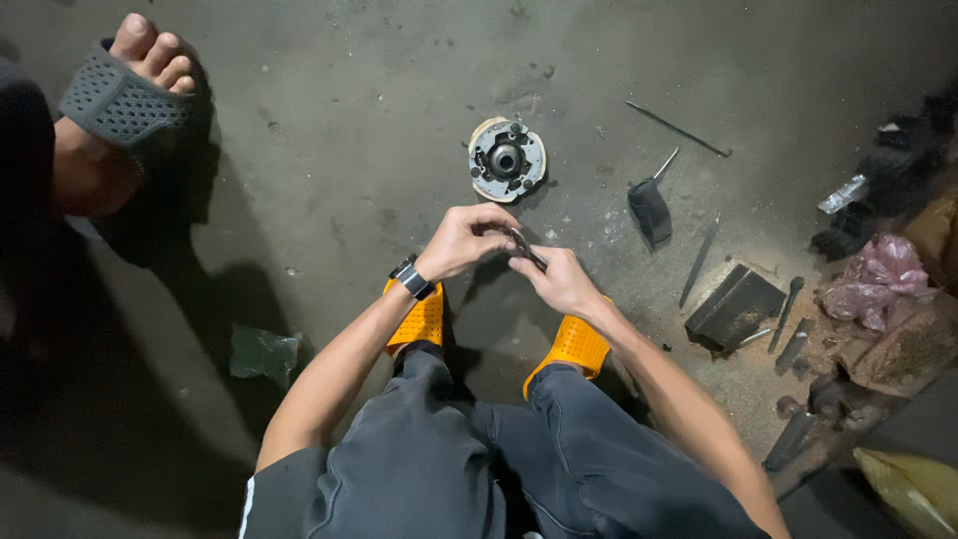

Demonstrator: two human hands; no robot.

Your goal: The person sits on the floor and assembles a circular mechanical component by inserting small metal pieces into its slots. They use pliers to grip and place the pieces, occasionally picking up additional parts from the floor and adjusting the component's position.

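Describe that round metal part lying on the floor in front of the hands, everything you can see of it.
The round metal part is a grey disc lying flat on the concrete floor, just beyond both hands. It has a dark hollow hub at its centre, small bolts or pins around it, and pale curved pads along the rim. It looks worn and grimy. Nothing touches it; the left hand is nearest.

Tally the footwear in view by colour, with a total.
Orange slippers: 2
Grey slide sandal: 1
Total: 3
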